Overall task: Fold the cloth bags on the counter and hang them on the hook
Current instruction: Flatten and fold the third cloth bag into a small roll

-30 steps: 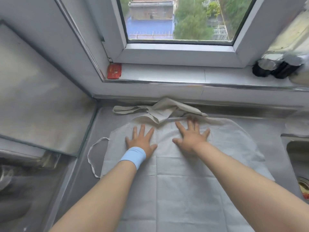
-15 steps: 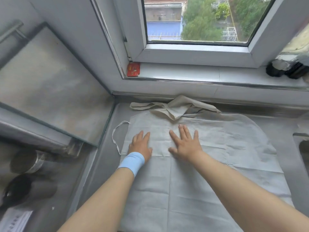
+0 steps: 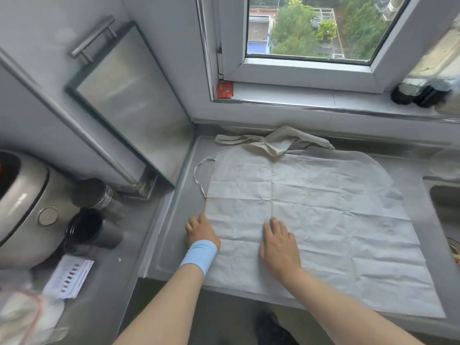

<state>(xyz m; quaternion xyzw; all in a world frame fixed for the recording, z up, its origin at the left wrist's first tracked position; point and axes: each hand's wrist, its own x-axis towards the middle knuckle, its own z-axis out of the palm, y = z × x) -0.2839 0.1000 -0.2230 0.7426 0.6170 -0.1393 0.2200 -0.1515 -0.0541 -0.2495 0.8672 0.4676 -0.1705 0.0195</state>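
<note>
Cloth bag [image 3: 311,207] is being pressed by the flat right hand [image 3: 278,241]. Its left edge is being touched by the left hand [image 3: 201,230], grip unclear.

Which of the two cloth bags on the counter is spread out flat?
The large white bag, spread flat across the counter, with the right hand resting on it. The smaller beige bag lies bunched up behind it.

Soft daylight enters through the window [image 3: 306,28]; illumination is even, moderately bright, shadows faint. The cloth bag [image 3: 311,207] renders sharp, creases legible. The appliance [image 3: 22,202] at left and dark objects [image 3: 413,95] on the sill [image 3: 286,95] are blurred. Wide-angle distortion bends straight lines near the edges.
</note>
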